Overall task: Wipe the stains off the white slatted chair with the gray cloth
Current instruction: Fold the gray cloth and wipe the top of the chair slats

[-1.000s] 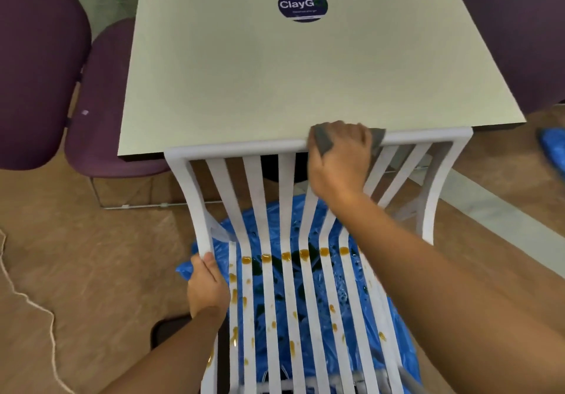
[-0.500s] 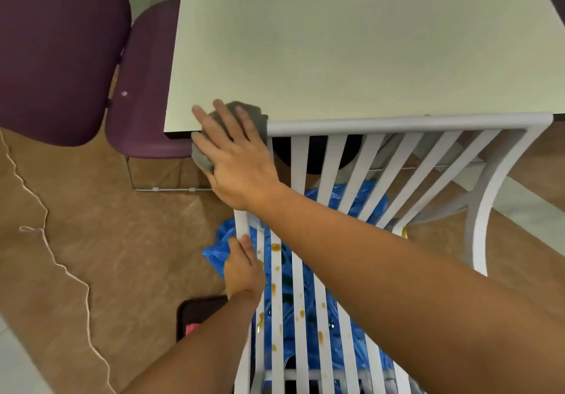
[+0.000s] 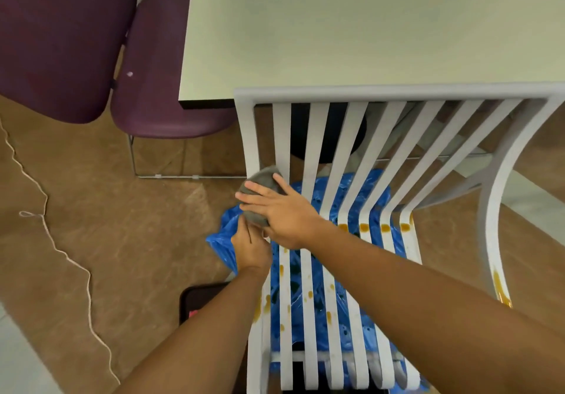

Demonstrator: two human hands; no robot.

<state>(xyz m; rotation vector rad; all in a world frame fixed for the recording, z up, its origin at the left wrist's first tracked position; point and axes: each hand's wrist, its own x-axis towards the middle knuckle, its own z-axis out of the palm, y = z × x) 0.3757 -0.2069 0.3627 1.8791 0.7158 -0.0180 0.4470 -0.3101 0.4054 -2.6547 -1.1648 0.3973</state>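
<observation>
Gray cloth (image 3: pixel 261 179) under right hand (image 3: pixel 284 213) presses left edge of chair (image 3: pixel 394 92).

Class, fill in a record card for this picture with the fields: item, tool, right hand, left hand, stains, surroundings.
Item: white slatted chair, its back at a pale table's edge
Tool: gray cloth, bunched, on the leftmost slats near the seat bend
Right hand: fingers straight, pressing the cloth
Left hand: on the chair's left edge just below; grip partly hidden
Stains: orange spots along the bend, seat slats and right frame
Surroundings: blue plastic sheet under the chair; purple chair to the left
</observation>
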